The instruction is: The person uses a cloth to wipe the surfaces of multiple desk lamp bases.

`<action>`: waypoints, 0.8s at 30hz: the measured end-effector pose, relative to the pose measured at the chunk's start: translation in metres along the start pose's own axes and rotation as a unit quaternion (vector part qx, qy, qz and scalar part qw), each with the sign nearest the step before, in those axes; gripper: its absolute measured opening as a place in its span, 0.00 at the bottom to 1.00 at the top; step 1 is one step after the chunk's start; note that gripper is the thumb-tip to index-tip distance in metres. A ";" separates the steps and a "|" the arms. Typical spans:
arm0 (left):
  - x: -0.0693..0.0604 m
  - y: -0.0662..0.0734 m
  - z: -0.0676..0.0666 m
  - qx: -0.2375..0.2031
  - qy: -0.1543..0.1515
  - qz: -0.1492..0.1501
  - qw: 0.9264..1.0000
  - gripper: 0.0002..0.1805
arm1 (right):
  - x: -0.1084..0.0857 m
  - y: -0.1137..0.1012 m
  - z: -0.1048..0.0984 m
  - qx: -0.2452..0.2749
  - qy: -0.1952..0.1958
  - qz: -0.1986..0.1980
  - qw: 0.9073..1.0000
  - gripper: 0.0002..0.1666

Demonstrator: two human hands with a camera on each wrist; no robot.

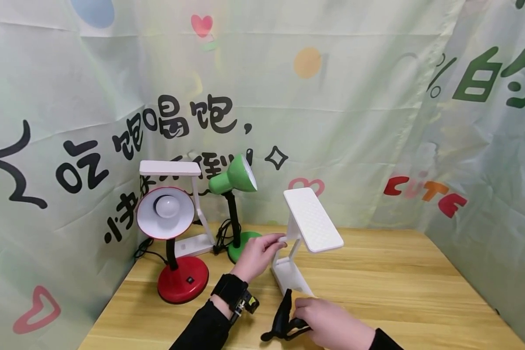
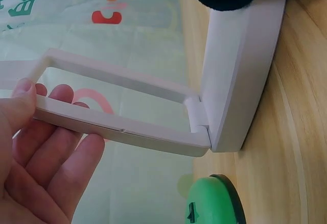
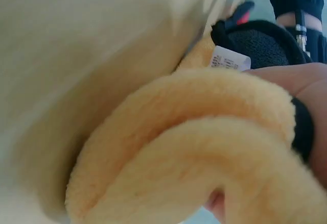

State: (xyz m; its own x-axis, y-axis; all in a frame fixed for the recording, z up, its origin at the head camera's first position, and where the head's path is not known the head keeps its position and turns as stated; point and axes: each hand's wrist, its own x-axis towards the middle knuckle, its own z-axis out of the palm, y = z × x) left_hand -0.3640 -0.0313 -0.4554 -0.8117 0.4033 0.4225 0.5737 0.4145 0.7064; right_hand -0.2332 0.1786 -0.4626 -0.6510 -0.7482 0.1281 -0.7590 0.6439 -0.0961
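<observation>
My left hand (image 1: 255, 257) pinches the upper end of the forked arm of a white folding desk lamp (image 1: 312, 221) between thumb and fingers. In the left wrist view the lamp's arm (image 2: 122, 127) runs to its hinge, and the base (image 2: 240, 76) stands on the table. My right hand (image 1: 332, 321) grips a fluffy yellow cloth piece with black trim (image 3: 153, 127), seen close up in the right wrist view with a white label (image 3: 230, 58). In the head view mostly its black trim (image 1: 284, 316) shows, just in front of the lamp base; the right fingers are partly hidden.
Left on the wooden table (image 1: 398, 282) stand a red lamp (image 1: 183, 279), a green lamp (image 1: 236, 177) and another white lamp (image 1: 170, 168). Black cords (image 1: 223, 236) lie by them. Printed cloth (image 1: 354, 121) hangs behind and at both sides.
</observation>
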 end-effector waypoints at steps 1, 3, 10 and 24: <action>0.000 -0.001 0.000 0.000 0.001 0.002 1.000 0.16 | -0.003 0.003 -0.001 0.011 -0.004 0.007 1.000 0.18; 0.000 -0.002 0.001 -0.001 0.003 0.005 1.000 0.16 | -0.008 0.009 -0.003 0.027 -0.009 0.023 0.999 0.19; 0.001 -0.002 0.001 -0.003 0.004 0.009 1.000 0.17 | -0.026 0.038 -0.010 0.038 -0.010 0.068 0.997 0.19; 0.000 0.001 0.000 0.000 -0.002 0.001 1.000 0.17 | -0.028 0.041 -0.011 0.013 -0.015 0.087 0.996 0.21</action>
State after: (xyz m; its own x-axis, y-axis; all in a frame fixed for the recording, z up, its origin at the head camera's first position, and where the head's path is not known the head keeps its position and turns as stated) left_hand -0.3638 -0.0310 -0.4546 -0.8103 0.4070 0.4217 0.5751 0.4134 0.7060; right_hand -0.2464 0.2275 -0.4591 -0.7725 -0.6303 0.0777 -0.6344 0.7601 -0.1405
